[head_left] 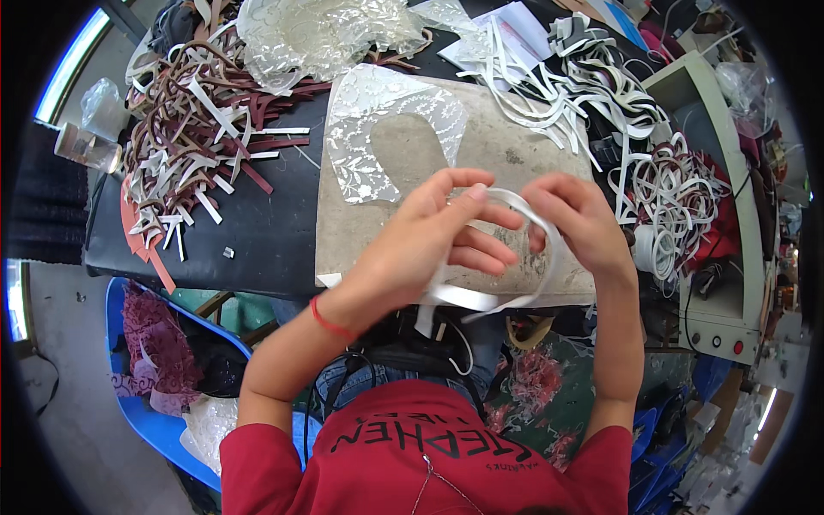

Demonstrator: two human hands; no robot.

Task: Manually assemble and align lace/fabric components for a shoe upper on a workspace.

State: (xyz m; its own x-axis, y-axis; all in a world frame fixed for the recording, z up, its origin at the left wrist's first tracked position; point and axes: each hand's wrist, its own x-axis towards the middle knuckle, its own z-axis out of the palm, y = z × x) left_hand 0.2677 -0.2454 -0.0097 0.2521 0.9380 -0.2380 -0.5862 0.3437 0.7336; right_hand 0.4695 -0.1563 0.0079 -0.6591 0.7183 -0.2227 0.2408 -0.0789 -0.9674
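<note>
Holding white strip [463, 297], lace [354, 129] beyond, strip piles [193, 129] flanking

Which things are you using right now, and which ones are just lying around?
Being used:
White strip, looped at the left hand and right hand
Perhaps the white lace piece, lying close by

Seemingly just lying around:
Brown-and-white strip pile, at the left
Crumpled clear plastic, at the back
Blue tub, lower left
</note>
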